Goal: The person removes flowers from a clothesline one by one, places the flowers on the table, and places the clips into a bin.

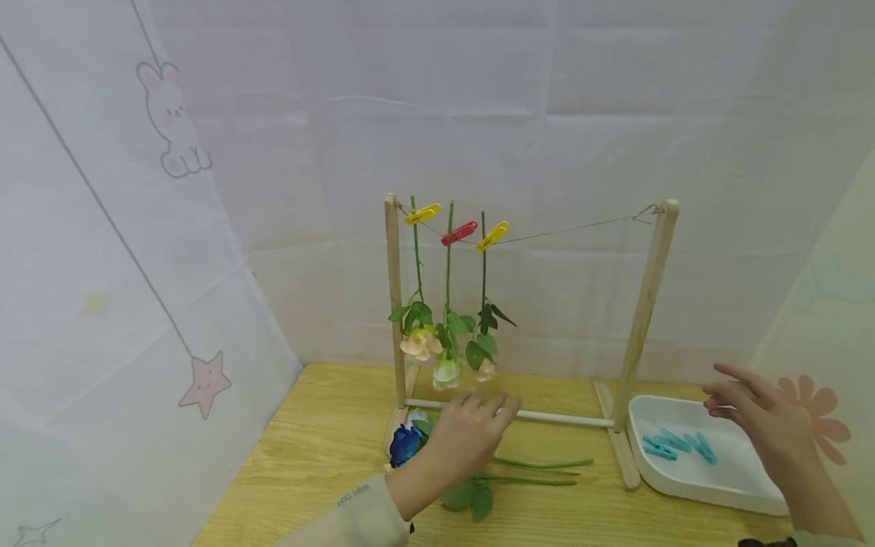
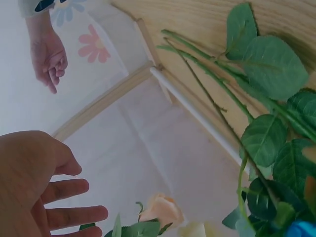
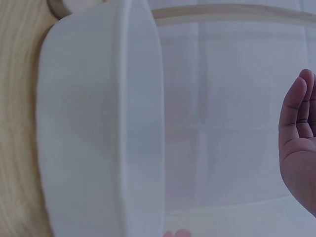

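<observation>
My left hand (image 1: 468, 433) hovers above the roses lying on the table, its fingers spread and holding nothing. Under it show a blue rose (image 1: 405, 445), green leaves (image 2: 274, 61) and several stems (image 1: 540, 462); the hand hides part of them. On the right, my right hand (image 1: 766, 418) is raised over the white tray (image 1: 711, 494), fingers loosely bent around nothing. Inside the tray lie several teal clothespins (image 1: 702, 448). Three roses hang head down from a string (image 1: 570, 230): a peach one (image 1: 421, 343), a white one (image 1: 447, 374) and a smaller peach one (image 1: 485, 370).
A wooden frame with a left post (image 1: 394, 304), a right post (image 1: 642, 327) and a white bottom bar (image 1: 567, 418) carries the string. A yellow clothespin (image 1: 423, 213), a red clothespin (image 1: 459, 232) and another yellow clothespin (image 1: 492, 236) clip the stems. Pale printed sheets (image 1: 581, 137) enclose the table (image 1: 287, 448).
</observation>
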Available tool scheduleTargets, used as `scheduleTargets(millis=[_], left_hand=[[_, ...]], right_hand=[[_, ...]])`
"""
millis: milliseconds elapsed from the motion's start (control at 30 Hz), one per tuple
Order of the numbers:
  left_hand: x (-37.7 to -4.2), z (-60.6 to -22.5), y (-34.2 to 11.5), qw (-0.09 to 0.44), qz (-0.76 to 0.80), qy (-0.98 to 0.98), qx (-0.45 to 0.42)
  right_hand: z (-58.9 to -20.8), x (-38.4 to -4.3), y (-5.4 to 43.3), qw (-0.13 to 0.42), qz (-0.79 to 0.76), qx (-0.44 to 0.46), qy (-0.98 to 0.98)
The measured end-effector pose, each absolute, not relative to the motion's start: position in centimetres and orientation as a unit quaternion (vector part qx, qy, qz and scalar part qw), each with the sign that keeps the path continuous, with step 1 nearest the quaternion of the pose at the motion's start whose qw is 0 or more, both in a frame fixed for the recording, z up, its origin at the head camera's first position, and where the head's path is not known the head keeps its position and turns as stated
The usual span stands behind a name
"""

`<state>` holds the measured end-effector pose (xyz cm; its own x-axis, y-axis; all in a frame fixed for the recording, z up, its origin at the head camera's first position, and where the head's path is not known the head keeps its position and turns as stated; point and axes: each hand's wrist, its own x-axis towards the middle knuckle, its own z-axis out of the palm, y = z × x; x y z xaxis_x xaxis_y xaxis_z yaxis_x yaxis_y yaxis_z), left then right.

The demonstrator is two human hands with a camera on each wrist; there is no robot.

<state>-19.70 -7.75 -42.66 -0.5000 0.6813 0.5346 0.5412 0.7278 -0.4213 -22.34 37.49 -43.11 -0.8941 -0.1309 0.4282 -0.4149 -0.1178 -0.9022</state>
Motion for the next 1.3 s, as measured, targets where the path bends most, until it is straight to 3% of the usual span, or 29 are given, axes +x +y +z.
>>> scheduleTargets(millis=[233,833,1300], left_hand=[[-20.4,-41.0,-8.7,0.401,0.043,-0.846,-0.348],[-21.2,-37.3,-10.4,0.421,-0.028,-0.85,-0.314],[-21.5,-32.9,-9.9,0.278,-0.291,-0.876,-0.267]], right_hand=[[-40.6,-22.6,35.1,0.111,0.685,0.213,-0.688],[-35.5,-23.2,30.1,0.132,0.64,0.247,-0.716],[-31.6,-24.2,25.6,0.126,0.659,0.29,-0.682]])
